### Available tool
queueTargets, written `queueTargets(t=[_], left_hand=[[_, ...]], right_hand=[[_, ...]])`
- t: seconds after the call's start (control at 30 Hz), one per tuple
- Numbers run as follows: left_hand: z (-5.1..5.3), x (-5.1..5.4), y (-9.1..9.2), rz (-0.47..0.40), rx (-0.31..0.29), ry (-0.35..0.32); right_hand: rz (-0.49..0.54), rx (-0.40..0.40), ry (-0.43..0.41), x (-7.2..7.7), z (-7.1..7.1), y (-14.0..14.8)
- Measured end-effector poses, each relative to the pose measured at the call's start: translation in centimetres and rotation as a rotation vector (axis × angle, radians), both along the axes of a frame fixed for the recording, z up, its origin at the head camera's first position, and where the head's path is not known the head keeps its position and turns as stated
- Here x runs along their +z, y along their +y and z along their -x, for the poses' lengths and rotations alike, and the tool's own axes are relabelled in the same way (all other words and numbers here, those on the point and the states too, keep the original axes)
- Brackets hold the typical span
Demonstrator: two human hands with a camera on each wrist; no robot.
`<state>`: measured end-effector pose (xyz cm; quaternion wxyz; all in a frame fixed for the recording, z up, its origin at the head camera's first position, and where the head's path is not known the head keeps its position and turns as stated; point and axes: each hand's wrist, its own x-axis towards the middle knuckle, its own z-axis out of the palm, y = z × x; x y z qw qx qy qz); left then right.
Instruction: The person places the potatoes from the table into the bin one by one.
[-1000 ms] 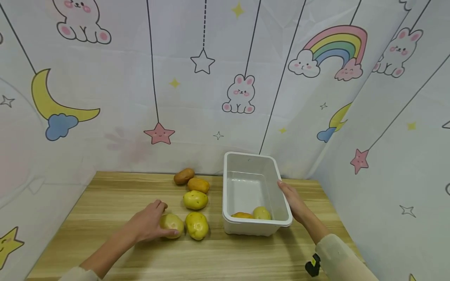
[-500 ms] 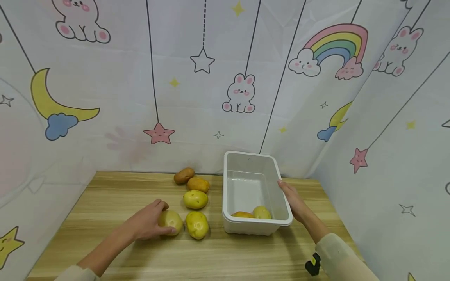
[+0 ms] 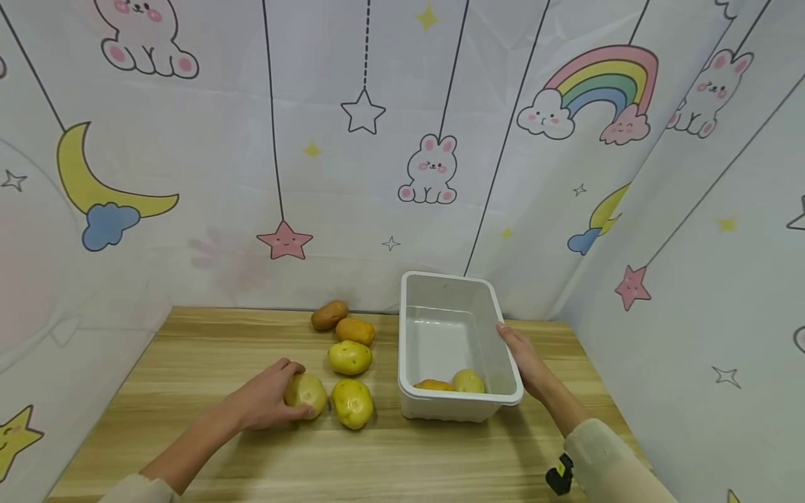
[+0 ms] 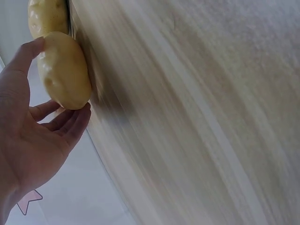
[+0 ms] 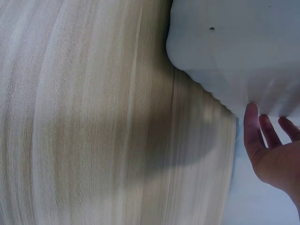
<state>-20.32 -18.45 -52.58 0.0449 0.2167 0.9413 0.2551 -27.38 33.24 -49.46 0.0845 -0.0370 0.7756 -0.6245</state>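
A pale yellow potato (image 3: 306, 395) sits at the left of the table group. My left hand (image 3: 267, 397) grips it, thumb on one end and fingertips on the other; the left wrist view shows this hold on the potato (image 4: 64, 70). Just right of it lies a yellow potato (image 3: 353, 404). My right hand (image 3: 530, 363) holds the right rim of a white plastic bin (image 3: 440, 406). In the right wrist view, fingertips (image 5: 251, 108) touch the bin's outer wall (image 5: 225, 51). The thumb is hidden there.
Behind are another yellow potato (image 3: 349, 358), an orange-brown one (image 3: 355, 331) and a brown one (image 3: 329, 316). Inside the bin lie a pale potato (image 3: 468, 381) and an orange one (image 3: 434, 385), partly hidden by the front rim. A printed curtain (image 3: 352, 272) borders the wooden table (image 3: 207, 356).
The left hand and its potato have shifted very slightly away from me. The right hand and the bin have stayed in place.
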Motion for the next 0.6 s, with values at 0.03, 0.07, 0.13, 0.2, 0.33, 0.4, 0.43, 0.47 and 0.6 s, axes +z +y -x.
queueTargets(t=[0.03, 0.07, 0.13, 0.2, 0.33, 0.4, 0.43, 0.47, 0.6], left_hand=[[0.0, 0.0, 0.0, -0.006, 0.003, -0.007], [0.0, 0.0, 0.0, -0.013, 0.005, -0.015], [0.0, 0.0, 0.0, -0.028, 0.006, -0.029], [0.0, 0.0, -0.1, -0.040, 0.006, -0.039], [0.1, -0.3, -0.1, -0.058, 0.010, -0.044], [0.1, -0.5, -0.1, -0.066, 0.015, -0.031], [0.2, -0.6, -0.1, -0.070, 0.016, -0.022], [0.2, -0.7, -0.2, -0.076, 0.016, -0.013], [0.4, -1.0, -0.3, -0.076, 0.001, 0.046]], right_hand=[[0.000, 0.001, -0.001, 0.0, 0.0, 0.0], [0.000, -0.004, -0.002, 0.0, 0.0, 0.0], [0.001, -0.008, -0.006, 0.0, 0.0, 0.0], [0.005, -0.019, -0.015, 0.0, 0.0, -0.1], [0.001, -0.034, -0.022, -0.1, 0.0, -0.1], [0.002, -0.038, -0.023, -0.2, 0.1, -0.1], [0.002, -0.041, -0.022, -0.2, 0.1, -0.1], [0.004, -0.041, -0.021, -0.2, 0.1, -0.1], [0.004, -0.031, -0.016, -0.2, 0.2, 0.0]])
